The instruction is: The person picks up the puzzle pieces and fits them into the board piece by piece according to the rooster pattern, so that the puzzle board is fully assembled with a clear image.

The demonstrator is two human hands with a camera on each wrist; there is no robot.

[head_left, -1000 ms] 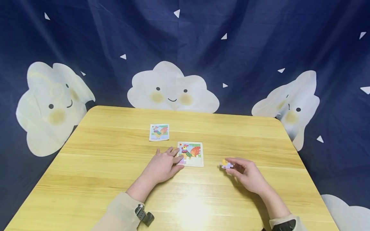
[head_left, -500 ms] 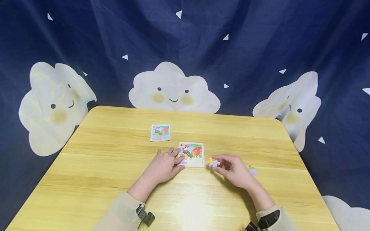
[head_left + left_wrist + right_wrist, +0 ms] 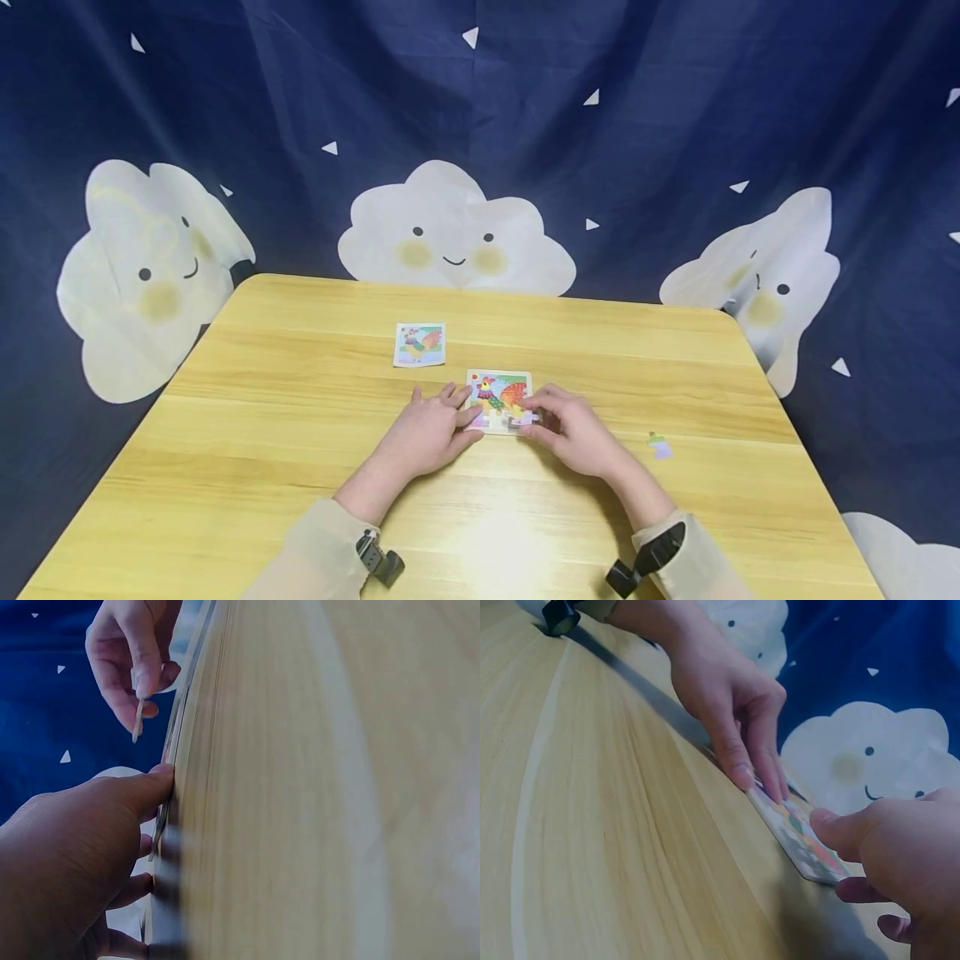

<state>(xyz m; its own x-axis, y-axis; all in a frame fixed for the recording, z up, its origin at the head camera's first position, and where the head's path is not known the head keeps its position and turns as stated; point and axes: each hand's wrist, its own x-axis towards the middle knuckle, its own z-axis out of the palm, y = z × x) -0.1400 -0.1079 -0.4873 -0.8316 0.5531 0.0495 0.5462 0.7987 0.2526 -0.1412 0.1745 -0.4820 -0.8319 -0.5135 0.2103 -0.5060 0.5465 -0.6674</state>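
A square jigsaw puzzle board (image 3: 501, 372) with a rooster picture lies flat on the table. My left hand (image 3: 426, 433) rests on its left edge, fingers spread and thumb along the near corner. Over the board's lower right part, my right hand (image 3: 573, 429) pinches a yellow and lilac puzzle piece (image 3: 528, 417) between thumb and fingers. Seen edge-on in the left wrist view, that puzzle piece (image 3: 138, 721) is tilted and held above the surface. In the right wrist view, my right hand (image 3: 900, 855) largely hides the held piece.
On the wooden table (image 3: 300, 400), a loose green and lilac puzzle piece (image 3: 660, 446) lies to the right. Behind the board is a small rooster picture card (image 3: 419, 345). A dark blue cloud-print curtain (image 3: 525, 100) hangs past the table's far edge.
My right hand has moved left with the pinched piece, from the table right of the board to over it. The loose piece is now uncovered. My left hand stays put.
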